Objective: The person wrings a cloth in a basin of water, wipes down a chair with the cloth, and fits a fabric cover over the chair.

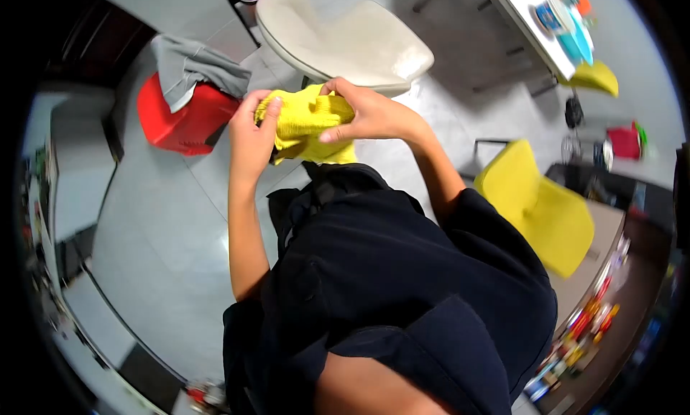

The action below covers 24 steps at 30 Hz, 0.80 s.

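Between my two hands is a bunched, ribbed yellow cloth [305,117], held in front of my body at the top middle of the view. My left hand [255,135] pinches its left edge, with the thumb on top. On the other side, my right hand [365,113] grips the cloth between thumb and fingers. Part of the cloth hangs loose below the hands. Its exact kind does not show, and some fingertips are hidden in its folds.
A white chair [345,38] stands just beyond my hands. To the left, a grey garment [190,66] drapes over a red chair [180,124]. A yellow chair [535,203] is at the right, near a shelf of small goods [586,325]. A white table [528,12] stands at the upper right.
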Motion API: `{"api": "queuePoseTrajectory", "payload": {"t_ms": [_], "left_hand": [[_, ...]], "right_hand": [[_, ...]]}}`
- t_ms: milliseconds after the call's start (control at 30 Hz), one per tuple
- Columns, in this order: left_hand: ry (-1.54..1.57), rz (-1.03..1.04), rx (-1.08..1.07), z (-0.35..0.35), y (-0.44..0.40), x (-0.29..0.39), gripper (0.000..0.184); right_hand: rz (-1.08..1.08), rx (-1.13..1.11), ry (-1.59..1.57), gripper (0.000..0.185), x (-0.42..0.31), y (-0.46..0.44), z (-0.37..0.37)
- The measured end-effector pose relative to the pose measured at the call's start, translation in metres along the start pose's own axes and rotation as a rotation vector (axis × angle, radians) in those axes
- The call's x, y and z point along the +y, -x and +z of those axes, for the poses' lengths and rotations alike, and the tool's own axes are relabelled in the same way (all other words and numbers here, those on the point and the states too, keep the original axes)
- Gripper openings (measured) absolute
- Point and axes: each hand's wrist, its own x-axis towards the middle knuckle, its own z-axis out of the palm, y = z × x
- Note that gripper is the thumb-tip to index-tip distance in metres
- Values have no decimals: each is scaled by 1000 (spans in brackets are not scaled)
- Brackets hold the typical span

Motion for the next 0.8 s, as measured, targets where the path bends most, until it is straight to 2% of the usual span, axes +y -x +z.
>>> {"api": "queuePoseTrajectory", "payload": {"t_ms": [67, 167, 200, 267, 333, 500, 600, 633, 700, 733, 800], "left_hand": [[20, 95, 51, -15, -7, -16, 18], [159, 201, -104, -33, -9, -33, 17], [203, 221, -163, -44, -2, -44, 17], [176, 267, -305, -60, 5, -47, 15], [179, 314, -422, -79, 1, -57, 14], [349, 152, -587, -100, -6, -86, 14], [343, 238, -508, -96, -19, -130, 12], [439, 206, -509, -90, -30, -150, 12], [573, 178, -525, -76, -50, -201, 14], [580, 234, -526, -69, -55, -218, 16], [474, 487, -442, -47, -63, -260, 18]], "right_hand": [[110, 17, -11, 65, 8, 4, 26], [372, -220, -226, 59, 15, 6, 65], [234, -179, -244, 51, 48, 5, 104], [95, 28, -388, 47, 50, 20, 155], [321, 167, -717, 40, 21, 24, 186], [402, 580, -938, 30, 21, 34, 250], [408, 734, -560, 28, 34, 30, 260], [394, 753, -439, 28, 42, 26, 256], [290, 823, -474, 25, 67, 18, 254], [261, 845, -510, 24, 79, 17, 255], [252, 872, -209, 23, 108, 21, 253]]}}
